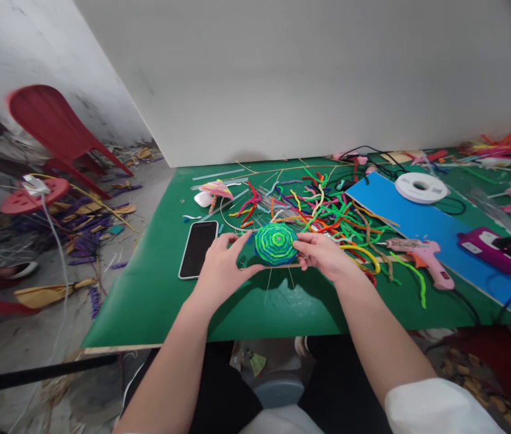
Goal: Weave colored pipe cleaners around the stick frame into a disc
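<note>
Nearest me, the right hand [321, 256] pinches the right edge of a ribbed green-and-blue disc [276, 244] over a green table [147, 313]. The left hand [222, 262] curves at the disc's left edge, thumb and forefinger apart; I can't tell if they grip. Left of the disc lies a phone [198, 250]; well right, a pink glue gun [432, 253]; beyond it, tangled pipe cleaners [348, 224].

Green tabletop [147, 307] carries a white-edged phone [198, 250] at left, small pink-and-yellow piece [217, 189] behind it, tangled multicoloured pipe cleaners [343, 212] mid-table (messy heap), blue board [461, 265] at right.
</note>
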`<action>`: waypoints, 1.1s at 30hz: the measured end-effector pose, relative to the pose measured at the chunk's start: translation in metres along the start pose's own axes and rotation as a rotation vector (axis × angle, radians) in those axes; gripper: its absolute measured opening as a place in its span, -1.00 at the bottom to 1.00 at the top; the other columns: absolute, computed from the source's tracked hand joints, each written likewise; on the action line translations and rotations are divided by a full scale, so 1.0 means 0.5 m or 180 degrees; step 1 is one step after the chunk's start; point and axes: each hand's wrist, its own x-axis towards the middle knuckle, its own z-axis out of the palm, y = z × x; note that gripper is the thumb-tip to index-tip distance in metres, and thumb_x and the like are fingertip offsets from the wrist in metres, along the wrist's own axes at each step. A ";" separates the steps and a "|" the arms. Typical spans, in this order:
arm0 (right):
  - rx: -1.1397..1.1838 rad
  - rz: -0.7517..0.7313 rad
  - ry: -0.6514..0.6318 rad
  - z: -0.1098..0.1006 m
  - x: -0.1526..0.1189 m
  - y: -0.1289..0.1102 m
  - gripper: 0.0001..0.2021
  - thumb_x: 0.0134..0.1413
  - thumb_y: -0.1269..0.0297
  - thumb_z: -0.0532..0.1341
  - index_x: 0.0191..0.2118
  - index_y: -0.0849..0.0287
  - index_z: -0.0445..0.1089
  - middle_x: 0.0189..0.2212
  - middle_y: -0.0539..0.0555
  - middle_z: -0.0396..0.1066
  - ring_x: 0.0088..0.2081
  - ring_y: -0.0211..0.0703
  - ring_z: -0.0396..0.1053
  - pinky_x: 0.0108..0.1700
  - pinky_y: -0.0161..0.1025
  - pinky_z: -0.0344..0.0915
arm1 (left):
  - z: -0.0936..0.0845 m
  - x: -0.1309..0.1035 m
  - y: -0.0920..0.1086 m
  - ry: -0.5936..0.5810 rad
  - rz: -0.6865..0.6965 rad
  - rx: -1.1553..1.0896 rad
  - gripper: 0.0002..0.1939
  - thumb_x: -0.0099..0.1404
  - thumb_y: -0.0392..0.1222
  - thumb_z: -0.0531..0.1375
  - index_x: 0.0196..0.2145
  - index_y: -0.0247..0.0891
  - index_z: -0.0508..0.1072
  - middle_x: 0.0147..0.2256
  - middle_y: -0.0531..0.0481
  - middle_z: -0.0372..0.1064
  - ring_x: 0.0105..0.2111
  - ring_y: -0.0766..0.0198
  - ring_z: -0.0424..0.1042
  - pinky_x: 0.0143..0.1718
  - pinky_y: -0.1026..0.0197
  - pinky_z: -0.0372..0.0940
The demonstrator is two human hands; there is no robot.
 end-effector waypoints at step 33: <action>-0.1492 -0.0787 -0.0093 0.015 -0.026 -0.010 -0.58 0.03 0.22 0.12 0.06 0.08 0.23 -0.30 0.03 0.44 -0.42 -0.26 0.38 -0.45 -0.31 0.37 | 0.044 0.000 0.078 -0.1335 -0.1962 -0.4581 -0.65 0.14 -0.11 0.17 -0.14 -0.34 0.36 -0.18 -0.21 0.43 -0.24 0.13 0.45 -0.22 0.10 0.35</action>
